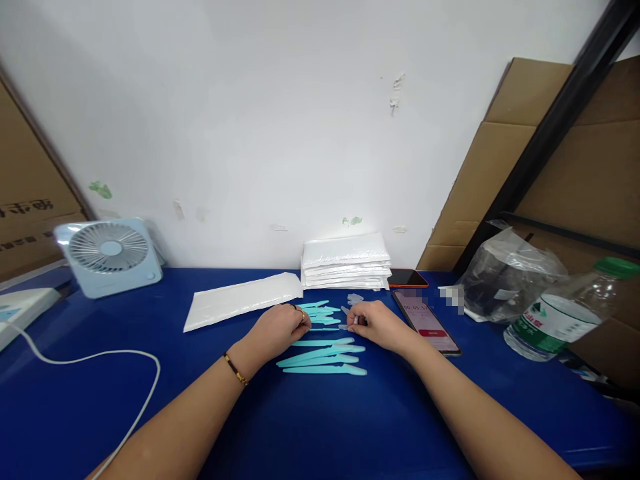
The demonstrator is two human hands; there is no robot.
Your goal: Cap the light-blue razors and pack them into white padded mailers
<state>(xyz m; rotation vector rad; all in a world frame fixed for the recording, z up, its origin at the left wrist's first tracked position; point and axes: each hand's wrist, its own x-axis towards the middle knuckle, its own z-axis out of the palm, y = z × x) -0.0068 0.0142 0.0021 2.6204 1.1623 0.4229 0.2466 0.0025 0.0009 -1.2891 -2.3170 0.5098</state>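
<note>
My left hand (286, 327) is closed on the handle end of a thin turquoise stick (325, 329). Its other end points toward my right hand (367, 323), whose fingers are pinched beside small clear caps; what they hold is too small to make out. More clear caps (355, 299) lie just behind my right hand. Behind the held stick is a loose group of turquoise sticks (320, 312). Nearer to me, several turquoise sticks with clear caps on their right ends (325, 360) lie side by side on the blue table (310, 427).
A stack of white padded envelopes (346, 261) stands by the wall, with a single envelope (243, 299) to its left. Two phones (426, 321), a bagged dark container (503, 280) and a water bottle (563, 320) are on the right. A fan (111, 257) and white cable (150, 387) lie left.
</note>
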